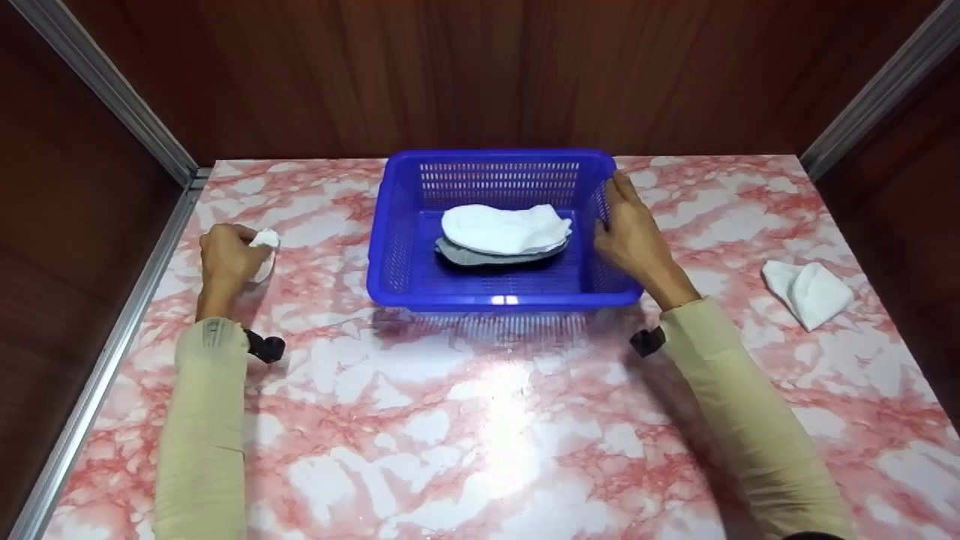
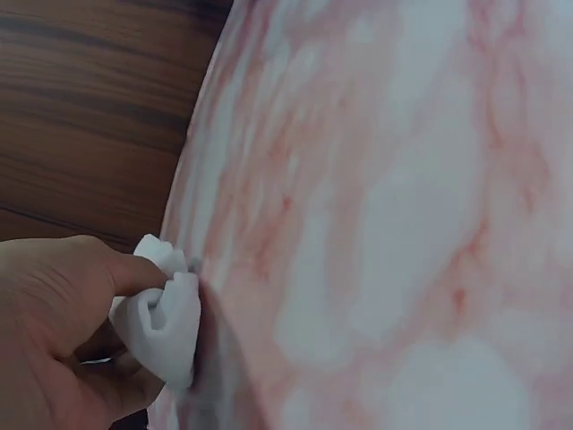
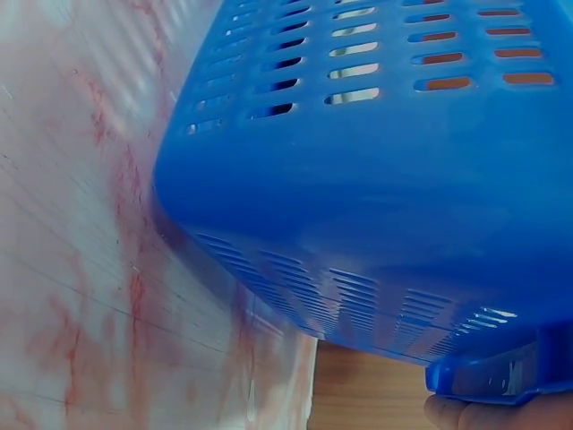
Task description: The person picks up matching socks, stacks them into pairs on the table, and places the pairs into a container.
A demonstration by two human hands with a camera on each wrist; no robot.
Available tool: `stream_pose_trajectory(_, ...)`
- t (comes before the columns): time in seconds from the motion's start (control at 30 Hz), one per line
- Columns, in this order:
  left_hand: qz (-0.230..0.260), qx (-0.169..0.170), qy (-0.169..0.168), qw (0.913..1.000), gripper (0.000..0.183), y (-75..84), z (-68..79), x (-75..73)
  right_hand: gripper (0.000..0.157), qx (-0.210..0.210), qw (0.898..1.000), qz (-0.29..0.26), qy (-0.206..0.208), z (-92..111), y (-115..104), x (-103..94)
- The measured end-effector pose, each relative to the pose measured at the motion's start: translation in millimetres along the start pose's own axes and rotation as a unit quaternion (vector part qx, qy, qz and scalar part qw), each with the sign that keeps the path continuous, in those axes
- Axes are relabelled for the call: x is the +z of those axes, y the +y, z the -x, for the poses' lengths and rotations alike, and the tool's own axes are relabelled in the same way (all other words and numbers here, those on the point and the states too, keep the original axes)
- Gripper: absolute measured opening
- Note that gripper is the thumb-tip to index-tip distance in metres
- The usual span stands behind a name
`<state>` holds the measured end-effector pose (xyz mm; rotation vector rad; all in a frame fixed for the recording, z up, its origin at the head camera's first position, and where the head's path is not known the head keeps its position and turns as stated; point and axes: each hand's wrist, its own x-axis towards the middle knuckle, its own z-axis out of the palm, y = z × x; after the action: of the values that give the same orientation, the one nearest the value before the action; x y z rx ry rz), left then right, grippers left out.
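Observation:
My left hand (image 1: pixel 226 259) is at the left side of the table, pinching a bunched white sock (image 2: pixel 166 327) between thumb and fingers. In the left wrist view the sock's folded edge faces the table; part of it is hidden by the fingers. A blue plastic basket (image 1: pixel 525 301) with slotted walls stands at the far middle. My right hand (image 1: pixel 637 232) grips its right rim, the thumb on the inner side. In the right wrist view only fingertips (image 3: pixel 501 414) show at the rim. Inside the basket lie stacked socks, a white one (image 1: pixel 502 229) above grey (image 1: pixel 472 256) and black ones.
A folded piece of white fabric (image 1: pixel 810 292) lies on the table at the right. The tabletop (image 1: pixel 360 442) has a red and white marbled pattern. Brown wood-look panels (image 1: pixel 480 75) stand behind it and at both sides, with metal strips at the corners.

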<state>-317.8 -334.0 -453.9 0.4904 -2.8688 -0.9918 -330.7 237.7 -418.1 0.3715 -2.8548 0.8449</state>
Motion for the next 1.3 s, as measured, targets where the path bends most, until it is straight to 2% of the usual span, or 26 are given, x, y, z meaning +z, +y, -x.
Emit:
stream_pose_trajectory(0.17,0.014,0.017,0.006,0.9997,0.044,13.3,3.6,-7.2,0.068,-0.004,1.0,0.002,0.0,-1.3,-1.2,1.4)
stream_pose_trajectory(0.3,0.019,0.048,0.011,0.9986,0.044,30.9,11.1,-11.7,0.068,-0.006,1.0,-0.002,0.002,-1.8,-1.3,1.2)
stream_pose_trajectory(0.6,0.045,0.117,0.018,0.9919,0.03,81.0,44.0,-12.9,0.067,-0.01,1.0,0.005,0.007,-2.7,-0.4,-1.1)
stream_pose_trajectory(0.83,0.073,0.183,-0.005,0.9804,0.027,120.6,72.6,-7.8,0.068,0.004,1.0,-0.006,0.002,-1.0,0.6,-4.6)
stream_pose_trajectory(0.97,0.09,0.225,-0.031,0.9696,0.026,143.7,95.6,-3.2,0.067,0.008,1.0,-0.008,0.0,0.6,0.6,-3.9)
stream_pose_trajectory(1.13,0.093,0.292,-0.066,0.9497,0.026,169.3,133.8,5.3,0.066,0.009,1.0,-0.011,0.006,1.0,0.2,-2.0)
stream_pose_trajectory(1.3,0.086,0.368,-0.102,0.9203,0.024,187.4,172.5,17.3,0.068,0.016,1.0,-0.016,-0.003,0.0,-0.2,-2.2)
